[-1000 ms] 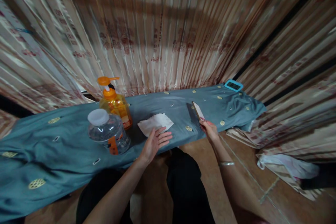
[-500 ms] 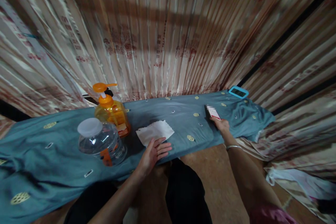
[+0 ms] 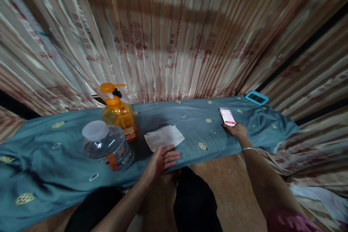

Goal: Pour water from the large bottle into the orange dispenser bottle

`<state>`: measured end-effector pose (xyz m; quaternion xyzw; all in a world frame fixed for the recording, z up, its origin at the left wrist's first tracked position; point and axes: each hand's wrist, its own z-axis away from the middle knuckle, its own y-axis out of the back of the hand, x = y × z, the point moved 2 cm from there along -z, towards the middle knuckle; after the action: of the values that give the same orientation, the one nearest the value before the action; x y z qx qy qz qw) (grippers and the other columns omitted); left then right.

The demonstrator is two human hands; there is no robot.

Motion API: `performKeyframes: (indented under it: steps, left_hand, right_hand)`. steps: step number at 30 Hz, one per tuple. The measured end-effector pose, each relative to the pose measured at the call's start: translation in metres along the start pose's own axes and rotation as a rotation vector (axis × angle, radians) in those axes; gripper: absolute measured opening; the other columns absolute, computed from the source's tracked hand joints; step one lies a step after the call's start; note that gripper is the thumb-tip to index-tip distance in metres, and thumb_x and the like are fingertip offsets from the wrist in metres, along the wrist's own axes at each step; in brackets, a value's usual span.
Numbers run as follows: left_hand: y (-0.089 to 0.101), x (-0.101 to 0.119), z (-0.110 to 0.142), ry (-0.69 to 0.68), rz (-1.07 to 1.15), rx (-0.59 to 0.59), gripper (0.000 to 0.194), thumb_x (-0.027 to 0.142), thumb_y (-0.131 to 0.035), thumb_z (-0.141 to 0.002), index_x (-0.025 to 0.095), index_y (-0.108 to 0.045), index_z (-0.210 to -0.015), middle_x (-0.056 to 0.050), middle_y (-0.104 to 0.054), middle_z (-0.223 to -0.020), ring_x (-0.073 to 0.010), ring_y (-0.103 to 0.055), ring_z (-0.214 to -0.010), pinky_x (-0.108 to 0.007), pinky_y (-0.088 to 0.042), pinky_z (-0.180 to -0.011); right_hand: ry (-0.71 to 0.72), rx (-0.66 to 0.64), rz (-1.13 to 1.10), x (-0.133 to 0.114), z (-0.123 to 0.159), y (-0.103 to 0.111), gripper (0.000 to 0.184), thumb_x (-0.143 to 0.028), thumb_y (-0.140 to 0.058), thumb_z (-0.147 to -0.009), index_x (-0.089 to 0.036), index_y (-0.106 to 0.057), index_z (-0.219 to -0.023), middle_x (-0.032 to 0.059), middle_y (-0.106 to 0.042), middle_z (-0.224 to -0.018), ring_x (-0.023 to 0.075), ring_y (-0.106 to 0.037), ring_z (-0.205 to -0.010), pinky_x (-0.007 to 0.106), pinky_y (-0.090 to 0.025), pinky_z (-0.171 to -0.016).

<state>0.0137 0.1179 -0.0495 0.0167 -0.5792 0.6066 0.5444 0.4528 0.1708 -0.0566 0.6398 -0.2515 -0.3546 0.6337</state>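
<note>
Nearest, below the near edge of the cloth-covered bench point(image 3: 62, 163), two black trouser legs point(image 3: 194, 199). At that edge, left of the middle, the left hand point(image 3: 160, 160): fingers stretched out and slightly parted, nothing in its grasp. To its left, close to the near edge, a big clear bottle point(image 3: 123, 152), upright, white cap point(image 3: 95, 130) on, orange label point(image 3: 111, 162) low on the side; wall see-through, contents hard to make out. Just beyond the left hand, a ragged-edged piece of paper point(image 3: 164, 137), flat on the bench, near side partly covered by the fingers; contact uncertain. Behind the clear bottle, partly hidden by it, an upright pump bottle point(image 3: 119, 116), spout towards the bench's right end; yellow-orange liquid showing through the wall, level unclear. Towards the right end, away from both long edges, a phone point(image 3: 227, 117), screen lit, near end gripped in the curled fingers of the right hand point(image 3: 237, 130); resting on the bench or just above, impossible to tell. At the far right corner, a blue-rimmed display point(image 3: 257, 97). Along the far edge, a pleated curtain point(image 3: 168, 36).
</note>
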Motion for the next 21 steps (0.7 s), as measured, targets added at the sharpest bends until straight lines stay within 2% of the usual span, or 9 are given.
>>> performKeyframes:
  steps: [6,10,13,18,21]
  left_hand:
    - [-0.001,0.001,0.002,-0.016,0.010,0.033,0.057,0.062,-0.050,-0.082,0.013,-0.057,-0.112,-0.013,-0.071,-0.102,-0.0219,-0.067,-0.094,-0.030,-0.048,-0.082]
    - [-0.002,-0.002,0.005,-0.042,-0.051,0.083,0.061,0.064,-0.059,-0.074,0.014,-0.059,-0.108,-0.012,-0.072,-0.098,-0.0229,-0.068,-0.092,-0.031,-0.049,-0.081]
    - [-0.002,-0.002,0.010,-0.100,-0.149,0.142,0.065,0.064,-0.068,-0.065,0.014,-0.061,-0.106,-0.013,-0.072,-0.098,-0.0266,-0.068,-0.092,-0.036,-0.049,-0.084]
    - [-0.004,-0.001,0.024,-0.211,-0.272,0.236,0.065,0.060,-0.074,-0.059,0.012,-0.064,-0.102,-0.014,-0.072,-0.097,-0.0300,-0.068,-0.094,-0.042,-0.049,-0.089]
    - [-0.005,0.003,0.041,-0.313,-0.306,0.268,0.055,0.053,-0.075,-0.062,0.013,-0.065,-0.099,-0.013,-0.072,-0.096,-0.0288,-0.067,-0.093,-0.043,-0.048,-0.092]
  right_hand:
    - [0.026,0.096,-0.005,0.004,0.008,-0.003,0.073,-0.058,-0.057,-0.077,0.001,-0.051,-0.120,0.0264,-0.057,-0.122,0.0349,-0.051,-0.119,0.044,-0.041,-0.098]
    - [0.048,0.232,-0.099,-0.006,0.038,0.001,0.078,-0.052,-0.058,-0.077,0.005,-0.040,-0.128,0.0315,-0.048,-0.127,0.0462,-0.047,-0.118,0.055,-0.041,-0.095]
    - [0.153,0.288,-0.190,-0.021,0.067,0.005,0.079,-0.046,-0.056,-0.078,0.004,-0.033,-0.134,0.0316,-0.042,-0.133,0.0462,-0.041,-0.124,0.058,-0.036,-0.099]
    - [0.357,0.224,-0.357,-0.056,0.118,0.001,0.078,-0.045,-0.050,-0.077,0.004,-0.033,-0.136,0.0307,-0.037,-0.139,0.0426,-0.035,-0.131,0.054,-0.031,-0.105]
    - [0.491,0.148,-0.453,-0.082,0.159,-0.001,0.077,-0.043,-0.048,-0.076,0.008,-0.035,-0.133,0.0321,-0.037,-0.139,0.0389,-0.033,-0.133,0.047,-0.029,-0.108]
